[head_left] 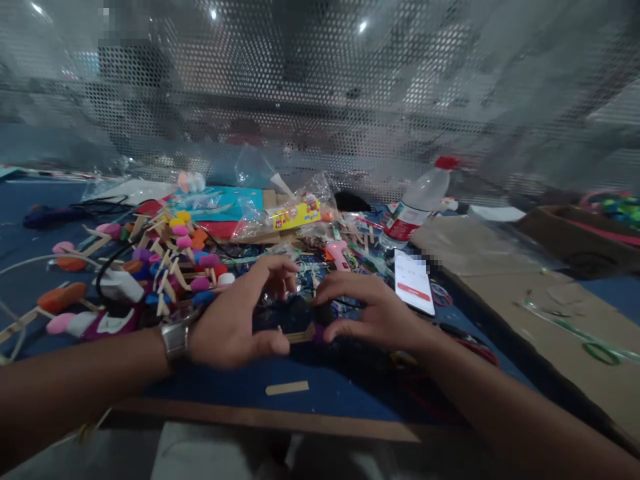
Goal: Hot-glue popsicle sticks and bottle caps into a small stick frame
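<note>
My left hand (235, 313), with a metal watch (177, 337) on the wrist, is curved with thumb and fingers apart, holding nothing. Its thumb is beside the left end of a small wooden stick piece (300, 337). My right hand (370, 310) pinches a dark rounded piece (323, 315) between thumb and fingers; a purple part (319, 335) shows below it, at the stick's right end. Blur hides how these parts join. Nearer the table's front edge lies a loose flat wooden stick (287, 388).
Colourful foam and stick pieces (175, 267) crowd the left. Behind my hands are a pink glue gun (338, 253) and plastic packaging (295, 215). A bottle (415, 207) and a phone (414, 281) stand and lie right of them. Cardboard (500, 293) covers the far right.
</note>
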`<state>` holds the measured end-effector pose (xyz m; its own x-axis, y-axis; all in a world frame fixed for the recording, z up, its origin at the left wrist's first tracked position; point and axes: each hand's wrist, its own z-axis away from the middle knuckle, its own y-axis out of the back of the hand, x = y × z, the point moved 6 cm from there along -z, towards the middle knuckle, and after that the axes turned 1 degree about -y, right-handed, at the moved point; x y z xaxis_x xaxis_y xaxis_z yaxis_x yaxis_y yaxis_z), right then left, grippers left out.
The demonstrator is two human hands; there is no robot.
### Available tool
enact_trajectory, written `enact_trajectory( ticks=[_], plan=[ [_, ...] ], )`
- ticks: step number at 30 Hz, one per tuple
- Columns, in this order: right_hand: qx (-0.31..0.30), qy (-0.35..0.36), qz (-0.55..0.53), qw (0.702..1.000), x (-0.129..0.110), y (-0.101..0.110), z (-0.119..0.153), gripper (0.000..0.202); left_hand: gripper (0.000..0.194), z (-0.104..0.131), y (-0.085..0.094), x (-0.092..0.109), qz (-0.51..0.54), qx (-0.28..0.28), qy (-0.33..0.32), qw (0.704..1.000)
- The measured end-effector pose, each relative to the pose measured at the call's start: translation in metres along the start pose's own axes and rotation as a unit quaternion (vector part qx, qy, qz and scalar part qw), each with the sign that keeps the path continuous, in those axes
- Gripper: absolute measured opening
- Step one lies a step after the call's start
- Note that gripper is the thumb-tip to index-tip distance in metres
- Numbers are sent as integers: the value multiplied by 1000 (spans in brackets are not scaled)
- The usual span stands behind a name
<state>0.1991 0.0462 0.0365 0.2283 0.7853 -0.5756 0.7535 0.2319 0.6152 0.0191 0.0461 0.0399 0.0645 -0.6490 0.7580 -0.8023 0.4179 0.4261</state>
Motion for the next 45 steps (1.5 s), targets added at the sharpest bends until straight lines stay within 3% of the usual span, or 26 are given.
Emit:
enact_trajectory(
  ticks=[2, 5, 9, 11, 16, 25, 29, 37, 45],
  plan=[
    [10, -18, -17, 1000, 5, 0, 4, 34, 84, 10, -5, -10, -51, -28, 42, 997],
    [27, -56, -54, 997, 13, -1, 11, 34, 87, 20, -6, -16, -121, -16, 68, 990],
    [25, -61, -77, 995, 14, -4, 15, 27, 65, 23, -15, -15, -220, -51, 70, 972],
    [28, -63, -85, 994, 14, -5, 17, 24, 47, 23, -22, -19, -266, -114, 122, 949],
    [43, -103, -105, 988, 14, -7, 22, 27, 22, 22, -32, -19, -287, -177, 121, 934],
    [50, -84, -74, 993, 7, -8, 25, 40, 27, 26, -33, -26, -282, -161, 148, 934],
    [47, -79, -40, 995, 5, -9, 25, 35, 30, 24, -34, -25, -276, -158, 141, 937],
    [12, -71, 7, 997, -4, -8, 25, 22, 12, 24, -36, -26, -243, -165, 144, 945],
    [28, -79, 27, 996, -1, -7, 26, 20, 6, 22, -37, -26, -249, -168, 139, 944]
  ],
)
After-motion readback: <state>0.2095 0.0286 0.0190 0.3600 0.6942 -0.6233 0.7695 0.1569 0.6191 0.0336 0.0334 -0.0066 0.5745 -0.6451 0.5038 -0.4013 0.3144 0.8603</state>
